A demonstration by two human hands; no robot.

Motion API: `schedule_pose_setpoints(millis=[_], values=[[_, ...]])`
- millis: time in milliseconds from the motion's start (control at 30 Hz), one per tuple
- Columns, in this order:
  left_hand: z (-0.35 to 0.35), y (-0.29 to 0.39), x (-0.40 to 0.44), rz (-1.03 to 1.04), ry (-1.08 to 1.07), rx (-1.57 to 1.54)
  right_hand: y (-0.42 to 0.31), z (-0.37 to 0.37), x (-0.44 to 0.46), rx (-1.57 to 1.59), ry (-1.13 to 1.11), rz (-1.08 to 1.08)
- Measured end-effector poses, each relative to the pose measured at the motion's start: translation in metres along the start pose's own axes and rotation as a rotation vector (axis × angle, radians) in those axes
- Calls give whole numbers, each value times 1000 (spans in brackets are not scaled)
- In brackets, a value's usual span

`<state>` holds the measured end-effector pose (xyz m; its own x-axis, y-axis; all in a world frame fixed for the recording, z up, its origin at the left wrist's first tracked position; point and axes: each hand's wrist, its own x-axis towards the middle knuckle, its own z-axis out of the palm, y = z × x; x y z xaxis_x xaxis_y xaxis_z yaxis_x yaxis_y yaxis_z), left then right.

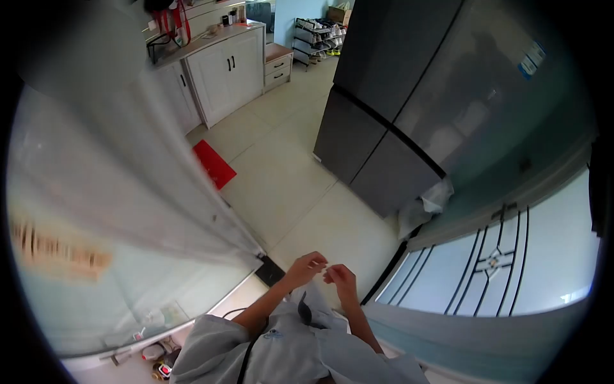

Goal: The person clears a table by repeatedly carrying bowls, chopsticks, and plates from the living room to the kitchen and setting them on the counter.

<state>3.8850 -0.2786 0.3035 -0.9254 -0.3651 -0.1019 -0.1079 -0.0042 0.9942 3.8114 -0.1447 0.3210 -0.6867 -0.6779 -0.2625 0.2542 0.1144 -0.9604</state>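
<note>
Refrigerator (363, 121) closed, shoes (320, 38) on rack (302, 54); left hand (307, 267) and right hand (341, 278) near each other, both curled, grip unclear.

"Where are the forearms (267, 306) pointing?"
"Both are slanting inward, toward the far side."
"And the left hand (303, 270)?"
"It is hovering just left of the right hand (342, 278); both are holding their fingers (314, 256) bent."
</note>
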Motion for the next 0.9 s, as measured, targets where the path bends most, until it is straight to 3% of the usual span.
schedule_pose_setpoints(millis=[100, 200, 367, 533, 700, 900], values=[[-32, 36, 99, -64, -149, 56, -36, -5, 87, 22, 36, 79], [-68, 40, 177, -60, -47, -37, -58, -4, 189, -16, 40, 173], [-158, 5, 307, -225, 241, -173, -86, 22, 405, -83, -327, 74], [-256, 48, 418, -174, 454, -417, -157, 91, 583, -86, -726, 83], [-388, 54, 536, -122, 728, -408, -178, 182, 759, -9, -898, 105], [-558, 84, 711, -105, 580, -200, -256, 256, 955, -64, -804, 40]])
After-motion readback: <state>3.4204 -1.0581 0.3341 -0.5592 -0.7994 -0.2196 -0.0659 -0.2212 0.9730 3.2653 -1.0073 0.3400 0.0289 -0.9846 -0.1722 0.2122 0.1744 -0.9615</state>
